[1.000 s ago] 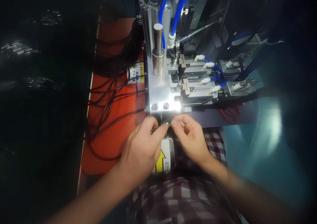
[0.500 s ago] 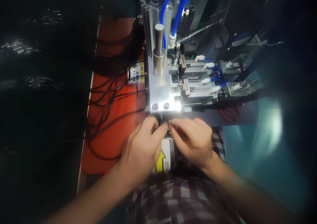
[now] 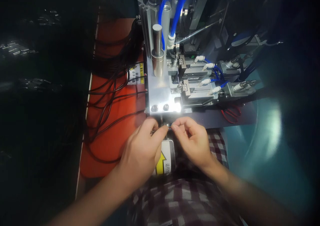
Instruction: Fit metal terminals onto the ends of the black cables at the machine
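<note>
My left hand is closed at the front edge of a machine, with its thumb reaching toward a small shiny metal part. From the other side my right hand pinches at the same spot, thumb and forefinger together; whatever lies between those fingertips is too small to name. Just above both hands is the bright metal block of the machine, with bolts along its lower edge. Below the fingertips lies a white label with a yellow arrow, partly covered by my left hand.
Black cables run over the orange-red surface on the left. Pneumatic cylinders with white fittings and blue hoses stand at the right and top. A red-handled tool lies right of the machine.
My right hand has turned slightly and its fingers have drawn up at the small metal part. My left hand stays nearly in place. The whole view has shifted a little.
</note>
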Action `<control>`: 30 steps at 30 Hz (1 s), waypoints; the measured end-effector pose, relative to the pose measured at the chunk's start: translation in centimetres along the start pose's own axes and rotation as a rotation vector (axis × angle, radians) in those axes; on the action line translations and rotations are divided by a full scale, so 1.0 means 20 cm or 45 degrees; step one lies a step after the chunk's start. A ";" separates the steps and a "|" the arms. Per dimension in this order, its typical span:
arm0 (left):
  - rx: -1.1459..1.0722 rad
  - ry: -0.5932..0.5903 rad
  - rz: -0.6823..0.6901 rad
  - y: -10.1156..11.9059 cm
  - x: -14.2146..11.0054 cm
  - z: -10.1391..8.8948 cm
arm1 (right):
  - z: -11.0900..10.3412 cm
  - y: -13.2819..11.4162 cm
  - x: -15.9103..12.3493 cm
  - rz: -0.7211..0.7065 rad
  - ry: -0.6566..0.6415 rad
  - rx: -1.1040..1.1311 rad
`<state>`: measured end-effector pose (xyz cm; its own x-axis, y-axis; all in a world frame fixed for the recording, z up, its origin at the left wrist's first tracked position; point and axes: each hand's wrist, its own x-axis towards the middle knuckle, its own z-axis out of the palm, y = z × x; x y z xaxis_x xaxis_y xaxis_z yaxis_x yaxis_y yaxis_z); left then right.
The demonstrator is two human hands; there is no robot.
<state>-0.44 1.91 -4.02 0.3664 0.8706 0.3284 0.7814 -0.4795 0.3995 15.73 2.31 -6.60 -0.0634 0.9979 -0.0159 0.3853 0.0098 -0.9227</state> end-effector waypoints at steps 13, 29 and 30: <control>0.010 0.040 0.036 0.00 0.00 0.00 | 0.00 -0.03 0.01 0.157 -0.059 0.108; 0.012 0.032 0.026 0.00 0.00 0.00 | 0.01 -0.04 0.03 0.221 -0.041 0.245; 0.007 0.029 0.028 -0.01 0.00 0.00 | 0.02 -0.04 0.03 0.214 -0.045 0.239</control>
<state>-0.50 1.94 -4.13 0.3719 0.8570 0.3566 0.7761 -0.4979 0.3871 15.11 2.86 -6.09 -0.0461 0.9816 -0.1855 0.2153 -0.1716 -0.9613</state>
